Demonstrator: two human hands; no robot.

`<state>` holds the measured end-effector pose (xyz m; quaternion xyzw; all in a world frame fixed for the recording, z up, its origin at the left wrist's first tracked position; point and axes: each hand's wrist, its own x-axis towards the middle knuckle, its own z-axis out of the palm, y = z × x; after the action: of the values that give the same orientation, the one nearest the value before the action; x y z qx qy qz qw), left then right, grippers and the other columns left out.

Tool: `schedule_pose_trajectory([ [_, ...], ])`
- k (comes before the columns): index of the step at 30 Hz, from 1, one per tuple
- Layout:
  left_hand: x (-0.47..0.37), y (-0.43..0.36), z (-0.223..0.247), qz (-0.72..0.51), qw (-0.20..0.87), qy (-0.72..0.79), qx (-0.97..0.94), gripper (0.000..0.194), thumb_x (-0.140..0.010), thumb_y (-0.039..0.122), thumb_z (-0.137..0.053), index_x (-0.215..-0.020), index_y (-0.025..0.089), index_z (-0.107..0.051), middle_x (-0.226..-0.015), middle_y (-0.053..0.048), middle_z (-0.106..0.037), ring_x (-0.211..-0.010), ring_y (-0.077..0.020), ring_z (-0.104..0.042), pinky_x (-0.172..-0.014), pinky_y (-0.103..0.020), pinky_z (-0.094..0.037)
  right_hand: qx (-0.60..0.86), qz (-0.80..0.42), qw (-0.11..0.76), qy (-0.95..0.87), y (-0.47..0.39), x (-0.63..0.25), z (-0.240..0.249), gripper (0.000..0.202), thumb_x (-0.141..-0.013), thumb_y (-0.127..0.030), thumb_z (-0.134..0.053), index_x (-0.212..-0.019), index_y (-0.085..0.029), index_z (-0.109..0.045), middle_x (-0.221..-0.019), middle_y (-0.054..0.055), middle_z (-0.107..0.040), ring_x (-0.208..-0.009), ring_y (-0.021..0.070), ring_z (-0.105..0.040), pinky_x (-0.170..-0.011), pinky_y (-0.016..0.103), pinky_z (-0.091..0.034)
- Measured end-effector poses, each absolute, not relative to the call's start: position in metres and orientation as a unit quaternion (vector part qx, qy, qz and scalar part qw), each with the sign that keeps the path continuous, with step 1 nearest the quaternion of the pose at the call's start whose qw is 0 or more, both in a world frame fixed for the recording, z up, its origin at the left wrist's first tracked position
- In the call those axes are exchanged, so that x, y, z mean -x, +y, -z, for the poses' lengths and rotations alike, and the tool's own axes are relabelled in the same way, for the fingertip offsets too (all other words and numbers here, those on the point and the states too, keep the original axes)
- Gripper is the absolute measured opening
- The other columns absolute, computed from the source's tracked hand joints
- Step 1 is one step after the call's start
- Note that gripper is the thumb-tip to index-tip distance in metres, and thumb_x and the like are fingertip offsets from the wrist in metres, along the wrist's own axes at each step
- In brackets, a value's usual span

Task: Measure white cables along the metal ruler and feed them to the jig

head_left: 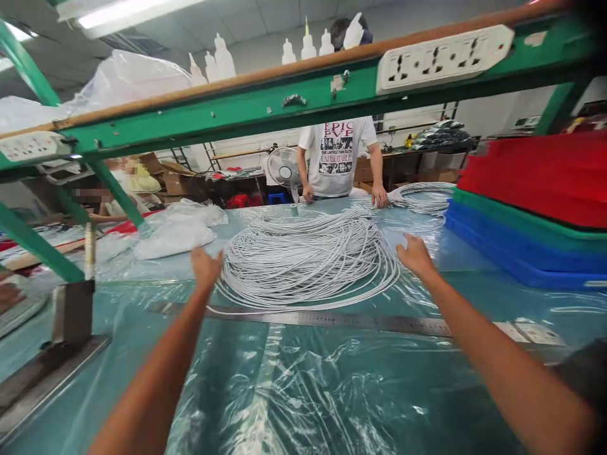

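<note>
A big loose coil of white cable [308, 259] lies on the plastic-covered green table [303, 385]. My left hand [205, 266] reaches to the coil's left edge, fingers apart, touching or just short of the strands. My right hand [415, 255] is stretched to the coil's right edge, fingers spread, holding nothing. A long steel ruler [332, 319] lies flat across the table just in front of the coil, under both forearms.
Across the table a person in a white printed T-shirt [337, 158] rests hands by a second cable bundle [422, 197]. Stacked red, green and blue trays [531, 208] stand at right. A green shelf beam with a socket strip [443, 55] runs overhead. White bags [175, 230] lie at left.
</note>
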<state>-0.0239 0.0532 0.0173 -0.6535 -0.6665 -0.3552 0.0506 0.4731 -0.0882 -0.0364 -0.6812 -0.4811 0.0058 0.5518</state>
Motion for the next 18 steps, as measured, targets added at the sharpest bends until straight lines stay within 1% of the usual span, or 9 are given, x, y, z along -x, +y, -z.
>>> schedule_pose_trajectory([
  [2, -0.011, 0.025, 0.003, 0.322, 0.043, -0.6, 0.731, 0.049, -0.091, 0.022, -0.053, -0.127, -0.008, -0.041, -0.131, -0.027, -0.038, -0.129, -0.0302, -0.034, -0.113, -0.04, -0.03, 0.665, -0.01, 0.537, -0.519, -0.092, -0.455, 0.034, 0.032, -0.078, -0.027, -0.055, -0.106, -0.014, -0.064, -0.116, 0.016, -0.06, -0.118, 0.0296, -0.051, -0.102, 0.047, -0.04],
  [4, -0.034, -0.029, 0.026, 0.292, 0.035, -0.527, 0.798, 0.038, -0.091, 0.024, -0.058, -0.123, 0.006, -0.05, -0.138, -0.014, -0.037, -0.133, -0.0218, -0.031, -0.115, -0.031, -0.028, 0.641, -0.019, 0.522, -0.563, -0.109, -0.432, 0.037, 0.034, -0.076, -0.028, -0.054, -0.106, -0.016, -0.065, -0.119, 0.014, -0.059, -0.118, 0.0286, -0.051, -0.103, 0.047, -0.04],
  [5, -0.04, -0.062, 0.034, 0.277, 0.035, -0.479, 0.832, 0.034, -0.092, 0.025, -0.059, -0.122, 0.012, -0.051, -0.141, -0.009, -0.035, -0.134, -0.0195, -0.029, -0.116, -0.03, -0.028, 0.628, -0.023, 0.514, -0.583, -0.121, -0.42, 0.04, 0.033, -0.077, -0.029, -0.053, -0.105, -0.017, -0.066, -0.119, 0.013, -0.06, -0.116, 0.0278, -0.053, -0.102, 0.047, -0.041],
  [7, -0.035, -0.129, 0.043, 0.279, 0.073, -0.368, 0.884, 0.027, -0.098, 0.026, -0.05, -0.123, 0.015, -0.05, -0.145, -0.008, -0.027, -0.137, -0.0228, -0.022, -0.116, -0.04, -0.027, 0.604, -0.033, 0.5, -0.62, -0.148, -0.392, 0.049, 0.031, -0.081, -0.033, -0.05, -0.104, -0.02, -0.066, -0.118, 0.012, -0.06, -0.109, 0.026, -0.058, -0.096, 0.046, -0.046],
  [9, -0.015, -0.187, 0.039, 0.29, 0.111, -0.35, 0.884, 0.025, -0.101, 0.026, -0.041, -0.123, 0.017, -0.049, -0.146, -0.008, -0.026, -0.137, -0.0249, -0.022, -0.114, -0.045, -0.031, 0.571, -0.051, 0.488, -0.658, -0.176, -0.361, 0.06, 0.03, -0.088, -0.037, -0.045, -0.103, -0.021, -0.065, -0.115, 0.011, -0.061, -0.103, 0.024, -0.06, -0.09, 0.042, -0.05],
  [12, 0.033, -0.24, 0.019, 0.304, 0.183, -0.415, 0.838, 0.023, -0.104, 0.029, -0.035, -0.117, 0.019, -0.05, -0.144, -0.007, -0.031, -0.136, -0.0261, -0.027, -0.107, -0.046, -0.04, 0.504, -0.089, 0.459, -0.726, -0.22, -0.312, 0.074, 0.027, -0.094, -0.035, -0.042, -0.102, -0.024, -0.065, -0.109, 0.009, -0.062, -0.104, 0.0219, -0.06, -0.09, 0.038, -0.05],
  [14, 0.066, -0.259, 0.0, 0.306, 0.241, -0.455, 0.801, 0.024, -0.105, 0.033, -0.032, -0.115, 0.019, -0.049, -0.143, -0.006, -0.032, -0.134, -0.0266, -0.029, -0.104, -0.046, -0.042, 0.449, -0.119, 0.409, -0.785, -0.247, -0.282, 0.08, 0.024, -0.094, -0.03, -0.044, -0.102, -0.026, -0.066, -0.108, 0.008, -0.062, -0.103, 0.0205, -0.06, -0.092, 0.036, -0.049],
  [16, 0.091, -0.271, -0.021, 0.303, 0.299, -0.484, 0.764, 0.03, -0.105, 0.039, -0.03, -0.119, 0.019, -0.048, -0.146, -0.008, -0.027, -0.135, -0.028, -0.028, -0.106, -0.048, -0.039, 0.396, -0.141, 0.354, -0.835, -0.267, -0.26, 0.083, 0.023, -0.094, -0.025, -0.045, -0.104, -0.028, -0.066, -0.11, 0.006, -0.062, -0.104, 0.0197, -0.059, -0.093, 0.034, -0.048],
  [18, 0.109, -0.276, -0.041, 0.311, 0.351, -0.503, 0.726, 0.04, -0.104, 0.046, -0.029, -0.128, 0.017, -0.044, -0.148, -0.01, -0.022, -0.136, -0.0297, -0.025, -0.11, -0.049, -0.033, 0.368, -0.15, 0.331, -0.856, -0.276, -0.249, 0.085, 0.025, -0.093, -0.021, -0.044, -0.105, -0.028, -0.065, -0.11, 0.006, -0.062, -0.104, 0.0194, -0.059, -0.093, 0.033, -0.048],
])
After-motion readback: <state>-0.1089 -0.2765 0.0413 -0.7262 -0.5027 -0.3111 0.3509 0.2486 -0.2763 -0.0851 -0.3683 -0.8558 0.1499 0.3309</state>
